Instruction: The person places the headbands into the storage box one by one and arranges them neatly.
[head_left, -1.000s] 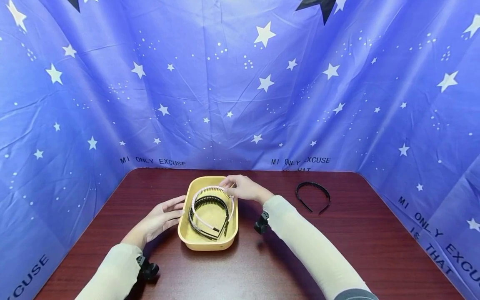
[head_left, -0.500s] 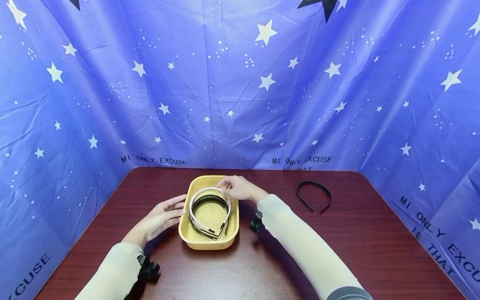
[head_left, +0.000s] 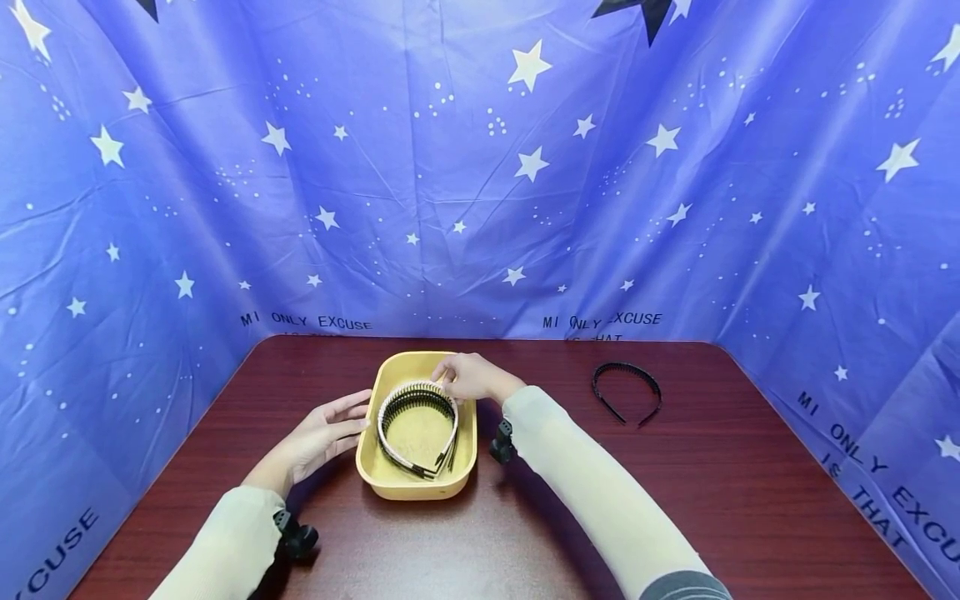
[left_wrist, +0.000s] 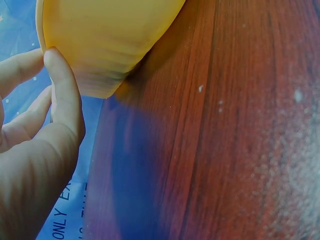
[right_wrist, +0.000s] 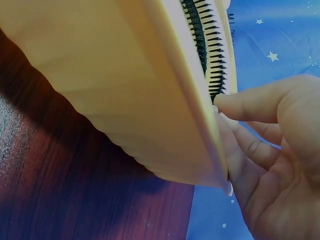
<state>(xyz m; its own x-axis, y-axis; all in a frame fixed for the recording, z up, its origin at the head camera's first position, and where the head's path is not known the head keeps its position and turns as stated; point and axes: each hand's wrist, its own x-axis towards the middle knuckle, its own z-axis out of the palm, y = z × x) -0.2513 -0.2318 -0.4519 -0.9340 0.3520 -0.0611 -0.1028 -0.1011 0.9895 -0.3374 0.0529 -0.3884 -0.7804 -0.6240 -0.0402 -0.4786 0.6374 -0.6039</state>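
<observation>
A yellow rectangular bin (head_left: 416,492) sits on the table. Inside it, a white headband (head_left: 383,418) with dark teeth and dark tips lies over black headbands (head_left: 413,401). At the bin's far right side my right hand (head_left: 476,377) pinches the white headband between thumb and fingers; the right wrist view shows that thumb (right_wrist: 250,106) close against the toothed band (right_wrist: 216,55). My left hand (head_left: 321,440) touches the bin's left side with extended fingers. In the left wrist view its thumb (left_wrist: 63,82) reaches the rim from outside.
Another black headband (head_left: 628,367) lies on the dark red wooden table (head_left: 750,500), to the right of the right arm. A blue star-patterned cloth (head_left: 465,183) encloses the table's back and sides. Both wrists carry small black cameras (head_left: 297,537).
My right hand has moved slightly left and lower with the white headband, which has come down to line up over the black ones in the bin. The left hand stays at the bin's side.
</observation>
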